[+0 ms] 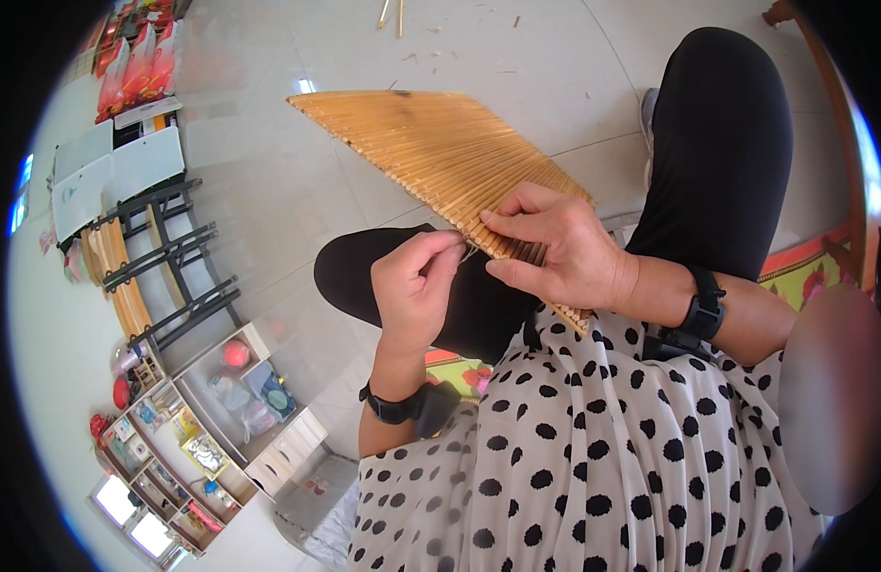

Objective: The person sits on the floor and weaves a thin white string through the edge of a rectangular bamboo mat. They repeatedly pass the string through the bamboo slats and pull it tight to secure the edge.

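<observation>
A flat mat of thin yellow-brown stalks (pixel 431 138), laid side by side, slants across my lap with its far corner up and to the left. My right hand (pixel 569 248) grips the mat near its close end, the thumb beneath and the fingers on top. At the mat's left edge my left hand (pixel 416 286) is closed in a pinch, fingertips touching the stalk ends. A thin pale strand shows by those fingertips; whether they hold it is hard to make out.
Loose stalks (pixel 399 17) and small scraps lie on the tiled floor (pixel 316 191). Folded black-framed tables or chairs (pixel 173 257) stand at the left. Below them is a shelf unit (pixel 173 477) with boxes and an open drawer. A wooden frame (pixel 836 105) rises at the far right.
</observation>
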{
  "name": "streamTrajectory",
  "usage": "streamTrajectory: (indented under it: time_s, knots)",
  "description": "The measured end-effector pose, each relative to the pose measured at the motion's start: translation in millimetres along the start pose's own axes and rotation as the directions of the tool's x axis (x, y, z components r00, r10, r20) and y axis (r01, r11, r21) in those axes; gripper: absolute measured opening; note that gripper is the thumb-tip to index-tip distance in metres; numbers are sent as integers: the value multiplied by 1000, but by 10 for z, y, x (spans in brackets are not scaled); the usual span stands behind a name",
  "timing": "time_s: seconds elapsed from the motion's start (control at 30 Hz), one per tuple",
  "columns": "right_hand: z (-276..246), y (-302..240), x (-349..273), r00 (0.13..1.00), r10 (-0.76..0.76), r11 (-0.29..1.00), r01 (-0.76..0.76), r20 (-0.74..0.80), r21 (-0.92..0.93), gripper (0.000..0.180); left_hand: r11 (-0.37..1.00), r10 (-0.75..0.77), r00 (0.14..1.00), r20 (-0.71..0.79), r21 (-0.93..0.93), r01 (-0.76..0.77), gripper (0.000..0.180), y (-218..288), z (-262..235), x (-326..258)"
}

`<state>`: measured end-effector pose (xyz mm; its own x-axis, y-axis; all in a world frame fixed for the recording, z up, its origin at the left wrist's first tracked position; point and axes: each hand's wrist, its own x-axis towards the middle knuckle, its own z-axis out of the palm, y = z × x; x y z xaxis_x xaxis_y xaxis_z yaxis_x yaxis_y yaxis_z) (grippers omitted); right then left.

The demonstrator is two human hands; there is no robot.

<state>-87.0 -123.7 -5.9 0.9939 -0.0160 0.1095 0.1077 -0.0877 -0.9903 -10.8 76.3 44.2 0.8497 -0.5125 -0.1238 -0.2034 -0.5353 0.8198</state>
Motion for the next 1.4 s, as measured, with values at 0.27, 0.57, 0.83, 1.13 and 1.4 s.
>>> streamTrajectory:
  time_s: [0.27,0.57,0.83,1.13,1.4]
  knots:
    - [63,-55,17,994,69,998,-67,-86,21,44,980,-63,996,-63,184,74,5,180,50,16]
    - [31,13,-3,987,-102,993,95,-122,-67,41,976,77,997,-4,203,-74,5,27,23,9]
    - [-7,-48,-46,997,-49,996,44,-63,-71,46,998,-54,995,-83,35,57,3,165,170,18]
    - [34,-14,-94,995,-64,992,55,-77,-111,48,991,-119,975,-190,45,130,21,299,326,36]
    - [32,-32,-108,990,-70,991,55,-122,-126,44,977,147,977,-152,176,-119,30,237,368,38]
